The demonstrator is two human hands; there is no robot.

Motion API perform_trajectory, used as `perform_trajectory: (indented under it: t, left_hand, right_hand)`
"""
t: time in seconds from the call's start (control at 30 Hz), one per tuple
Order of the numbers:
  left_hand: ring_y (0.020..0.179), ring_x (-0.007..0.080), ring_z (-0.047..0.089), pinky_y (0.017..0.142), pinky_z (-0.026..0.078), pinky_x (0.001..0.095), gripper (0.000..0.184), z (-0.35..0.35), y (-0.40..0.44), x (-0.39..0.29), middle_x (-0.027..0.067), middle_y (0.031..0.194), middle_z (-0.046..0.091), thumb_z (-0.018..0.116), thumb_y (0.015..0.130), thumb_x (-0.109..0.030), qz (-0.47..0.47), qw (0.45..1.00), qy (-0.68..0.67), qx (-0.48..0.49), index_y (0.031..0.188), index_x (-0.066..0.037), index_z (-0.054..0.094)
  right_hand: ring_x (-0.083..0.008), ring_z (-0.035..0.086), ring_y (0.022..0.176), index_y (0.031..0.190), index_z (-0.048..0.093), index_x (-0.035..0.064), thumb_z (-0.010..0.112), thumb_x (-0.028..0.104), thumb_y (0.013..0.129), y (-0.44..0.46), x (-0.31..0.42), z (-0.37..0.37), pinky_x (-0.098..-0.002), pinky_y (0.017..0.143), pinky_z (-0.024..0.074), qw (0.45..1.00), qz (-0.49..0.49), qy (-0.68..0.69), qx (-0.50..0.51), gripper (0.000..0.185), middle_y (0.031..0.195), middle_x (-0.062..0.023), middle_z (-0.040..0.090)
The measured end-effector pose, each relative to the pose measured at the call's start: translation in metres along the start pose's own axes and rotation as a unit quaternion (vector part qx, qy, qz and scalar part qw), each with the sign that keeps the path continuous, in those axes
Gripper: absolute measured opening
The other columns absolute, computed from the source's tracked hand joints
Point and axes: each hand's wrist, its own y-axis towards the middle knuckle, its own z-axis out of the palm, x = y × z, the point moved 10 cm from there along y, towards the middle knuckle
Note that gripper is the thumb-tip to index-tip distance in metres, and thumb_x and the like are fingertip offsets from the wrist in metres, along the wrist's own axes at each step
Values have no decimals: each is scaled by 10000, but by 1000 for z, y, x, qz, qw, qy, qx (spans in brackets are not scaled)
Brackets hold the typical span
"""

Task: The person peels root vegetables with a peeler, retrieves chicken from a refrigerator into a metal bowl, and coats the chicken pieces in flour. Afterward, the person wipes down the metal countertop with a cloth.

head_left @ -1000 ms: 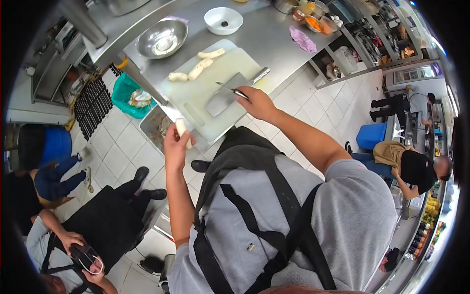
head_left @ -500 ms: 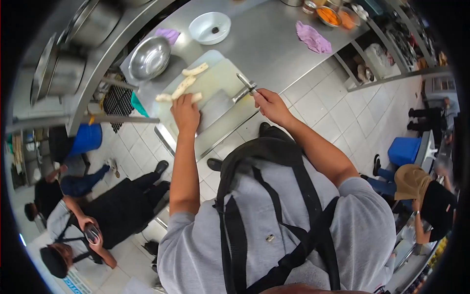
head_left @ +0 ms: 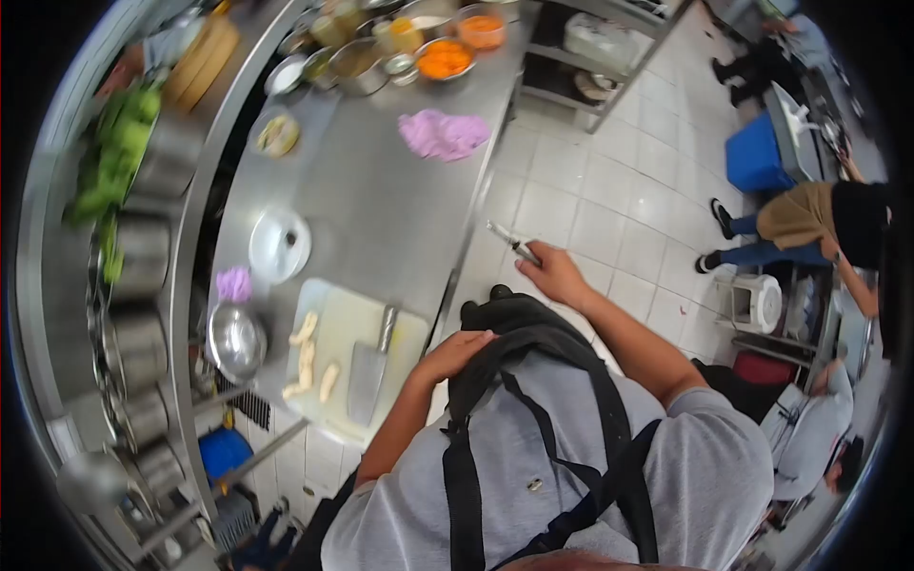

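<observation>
Right hand point(head_left: 556, 276) gripped small knife point(head_left: 515, 245), mid-frame; left hand point(head_left: 455, 356) at apron point(head_left: 519, 319), grip unclear. Cleaver point(head_left: 366, 383) lay on board point(head_left: 409, 343), lower left.

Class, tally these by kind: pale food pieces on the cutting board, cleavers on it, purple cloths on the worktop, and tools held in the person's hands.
Pale food pieces: 4
Cleaver: 1
Purple cloths: 2
Small metal tool, in the right hand: 1
Total: 8
</observation>
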Motion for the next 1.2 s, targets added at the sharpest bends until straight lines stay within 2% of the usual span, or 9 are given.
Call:
perform_trajectory:
  t: [0.07, 0.17, 0.37, 0.5, 0.57, 0.73, 0.87, 0.93, 1.2]
  left_hand:
    - [924, 210, 720, 822, 545, 346, 482, 14, 41, 12, 81, 979, 782, 590, 1054, -437, -146, 975, 99, 138, 1126, 10, 755]
    - [945, 264, 744, 836, 549, 397, 462, 21, 102, -27, 142, 991, 796, 617, 1019, -420, -63, 888, 423, 168, 1094, 9, 770]
    - [994, 303, 726, 889, 549, 423, 455, 73, 249, 37, 175, 1074, 774, 628, 983, -437, -107, 928, 286, 214, 1170, -38, 738]
    - [871, 245, 712, 808, 559, 389, 472, 148, 357, -83, 146, 932, 766, 622, 996, -438, -32, 817, 479, 319, 1154, -6, 727]
    - [771, 192, 686, 718, 555, 350, 473, 167, 408, -145, 111, 810, 713, 626, 1001, -435, -197, 849, 408, 272, 1142, 3, 732]
    - [778, 153, 674, 688, 547, 302, 426, 243, 551, -258, 68, 945, 698, 653, 1029, -357, 5, 951, 236, 200, 1297, -26, 671]
    - [792, 153, 666, 704, 557, 300, 403, 303, 655, -306, 75, 983, 696, 624, 1064, -310, -38, 970, 116, 212, 1341, -18, 618]
    - [788, 160, 673, 690, 563, 307, 339, 320, 714, -329, 64, 966, 693, 620, 1069, -317, -93, 980, -10, 177, 1248, -30, 627]
    - [729, 126, 641, 657, 546, 279, 225, 429, 917, -513, 39, 887, 665, 690, 1024, -260, 32, 966, 31, 256, 1021, -45, 623]
  right_hand:
    - [-432, 639, 741, 970, 606, -1, 655, 334, 972, -14, -21, -27, -502, 700, 493, 1000, 17, 1, -15, 338, 784, -255, 648]
    - [-439, 682, 839, 1034, 660, 30, 669, 329, 958, -24, -81, -55, -521, 737, 525, 999, 24, -29, -19, 308, 862, -235, 698]
    - [-442, 683, 894, 1152, 694, 51, 676, 348, 964, -23, -171, -159, -519, 778, 534, 995, 33, 47, -81, 352, 939, -216, 717]
    - [-413, 680, 843, 1127, 690, 34, 678, 346, 963, -28, -209, -287, -490, 753, 527, 971, 76, 13, -225, 352, 883, -210, 703]
    - [-384, 690, 830, 1070, 681, 48, 674, 334, 951, -22, -240, -345, -475, 725, 521, 944, 158, 128, -259, 310, 874, -186, 716]
    - [-357, 659, 752, 1150, 673, 20, 651, 290, 970, 49, -282, -451, -457, 703, 504, 939, 144, 102, -296, 325, 809, -202, 672]
    - [-421, 684, 831, 1434, 489, 44, 607, 220, 994, 139, -305, -520, -496, 746, 517, 940, 33, 101, -323, 488, 893, -237, 688]
    - [-461, 682, 894, 1612, 216, 63, 577, 169, 1004, 176, -302, -565, -515, 785, 519, 960, 69, 127, -242, 715, 958, -252, 698]
    - [-386, 709, 908, 1646, 166, 34, 648, 213, 981, 235, -329, -814, -431, 811, 549, 942, 51, 119, -309, 840, 1015, -232, 711]
